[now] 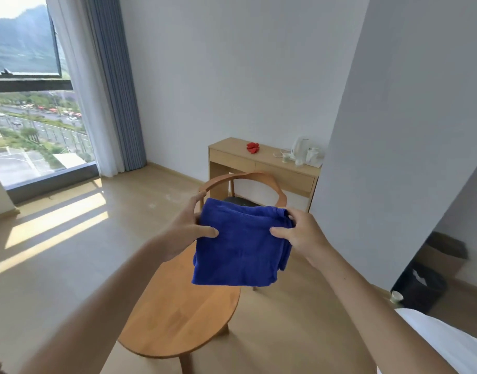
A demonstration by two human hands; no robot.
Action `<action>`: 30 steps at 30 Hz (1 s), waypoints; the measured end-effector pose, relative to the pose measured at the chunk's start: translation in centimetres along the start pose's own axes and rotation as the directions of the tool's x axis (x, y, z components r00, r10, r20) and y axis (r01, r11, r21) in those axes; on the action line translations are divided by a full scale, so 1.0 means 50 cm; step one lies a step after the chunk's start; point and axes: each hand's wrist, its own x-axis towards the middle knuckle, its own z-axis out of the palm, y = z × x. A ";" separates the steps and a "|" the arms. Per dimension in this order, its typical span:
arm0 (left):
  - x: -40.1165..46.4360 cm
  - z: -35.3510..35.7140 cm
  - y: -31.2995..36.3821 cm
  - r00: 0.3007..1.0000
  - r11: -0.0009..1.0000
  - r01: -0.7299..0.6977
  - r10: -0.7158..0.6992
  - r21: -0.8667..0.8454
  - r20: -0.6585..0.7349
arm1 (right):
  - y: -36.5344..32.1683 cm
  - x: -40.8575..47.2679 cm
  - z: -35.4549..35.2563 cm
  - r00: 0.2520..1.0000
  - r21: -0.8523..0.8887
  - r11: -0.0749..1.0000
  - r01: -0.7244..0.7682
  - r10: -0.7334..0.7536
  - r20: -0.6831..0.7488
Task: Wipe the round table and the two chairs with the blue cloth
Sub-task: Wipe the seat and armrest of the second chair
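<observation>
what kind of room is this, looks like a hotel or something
Probably a hotel or serviced-apartment room, high up. A plain desk against the wall carries a white electric kettle with cups, floor-length curtains frame a big window over roads far below, and a white bed corner shows at lower right.

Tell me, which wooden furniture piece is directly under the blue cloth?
The round table: the blue cloth, held by the left hand and right hand, hangs above its far edge. The chair stands behind it, the desk against the wall.
</observation>
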 end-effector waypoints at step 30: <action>0.742 0.074 0.004 0.932 0.570 -0.348 0.295 0.744 0.210 | 0.196 0.553 -0.222 0.985 -0.555 0.829 -0.063 -0.039 -0.169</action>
